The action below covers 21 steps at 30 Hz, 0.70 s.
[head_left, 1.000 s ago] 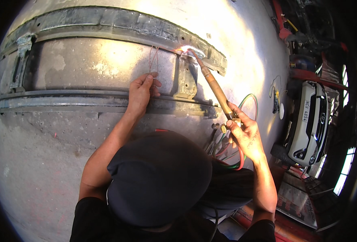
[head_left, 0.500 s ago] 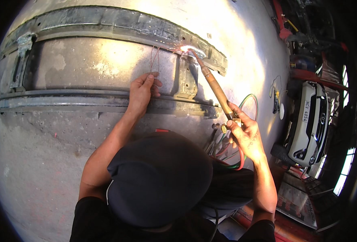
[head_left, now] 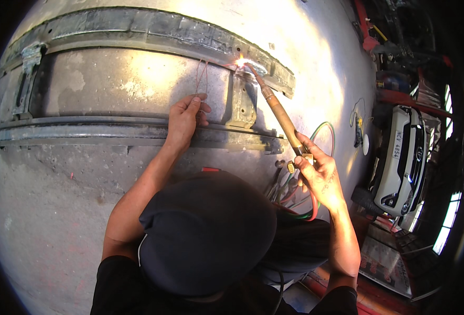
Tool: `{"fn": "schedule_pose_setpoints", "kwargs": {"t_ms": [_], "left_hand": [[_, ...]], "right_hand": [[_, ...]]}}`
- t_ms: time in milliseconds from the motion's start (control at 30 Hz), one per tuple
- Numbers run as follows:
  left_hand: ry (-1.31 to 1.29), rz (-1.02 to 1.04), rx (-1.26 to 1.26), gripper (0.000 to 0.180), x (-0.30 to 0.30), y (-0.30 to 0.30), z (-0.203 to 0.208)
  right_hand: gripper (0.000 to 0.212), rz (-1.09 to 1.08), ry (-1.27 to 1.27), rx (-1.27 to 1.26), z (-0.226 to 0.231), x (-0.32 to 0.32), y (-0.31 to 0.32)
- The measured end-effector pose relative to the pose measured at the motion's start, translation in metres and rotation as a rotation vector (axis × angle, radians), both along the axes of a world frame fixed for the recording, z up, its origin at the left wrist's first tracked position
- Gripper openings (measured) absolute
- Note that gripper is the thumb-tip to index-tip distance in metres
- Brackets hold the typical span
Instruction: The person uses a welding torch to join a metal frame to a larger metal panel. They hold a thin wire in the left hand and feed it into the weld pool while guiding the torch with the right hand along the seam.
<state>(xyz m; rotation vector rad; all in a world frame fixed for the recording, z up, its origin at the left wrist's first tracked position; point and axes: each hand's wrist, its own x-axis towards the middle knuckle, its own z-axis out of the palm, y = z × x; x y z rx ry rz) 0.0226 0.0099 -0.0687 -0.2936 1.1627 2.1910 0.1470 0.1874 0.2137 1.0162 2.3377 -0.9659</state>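
My right hand point(head_left: 318, 170) is wrapped round the handle of a gas welding torch point(head_left: 281, 115), whose thin tip points up and left. At the tip, a bright glow point(head_left: 241, 62) touches the long metal beam point(head_left: 137, 23) where an upright bracket point(head_left: 244, 102) meets it. Thin bent filler wire point(head_left: 198, 79) is pinched in the fingertips of my left hand point(head_left: 185, 118), which is closed above the lower rail point(head_left: 111, 128). The wire rises toward the beam's lower edge and bends there; its far end is lost in the glare.
Red and green hoses point(head_left: 332, 139) loop behind my right hand. A second bracket point(head_left: 28, 81) joins beam and rail at the left. On the right stands a white vehicle front point(head_left: 394, 157) near red metal framing point(head_left: 413, 101). A dark cap point(head_left: 208, 231) covers the lower middle.
The spray of sparks at the torch tip has died down, and a small orange flame now stands above the glow. Both hands, the torch and the wire have hardly moved.
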Motion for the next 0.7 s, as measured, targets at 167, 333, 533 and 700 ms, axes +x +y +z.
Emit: {"fn": "schedule_pose_setpoints", "kwargs": {"t_ms": [167,333,533,700], "left_hand": [[0.023,-0.034,-0.001,0.035,0.0017,-0.0011,-0.0057],[0.012,-0.024,-0.002,0.035,0.002,-0.001,-0.0046],[0.01,-0.024,-0.009,0.035,0.0021,-0.0016,-0.0048],[0.009,-0.017,-0.001,0.035,0.0028,-0.0015,-0.0058]], "right_hand": [[0.059,0.0,-0.001,0.003,-0.0003,0.0002,0.0008],[0.059,0.009,-0.011,0.012,0.0,-0.0002,0.0011],[0.06,0.021,-0.012,0.014,0.0007,-0.0019,0.0006],[0.062,0.038,-0.016,0.017,0.0039,-0.0006,0.0011]]}}
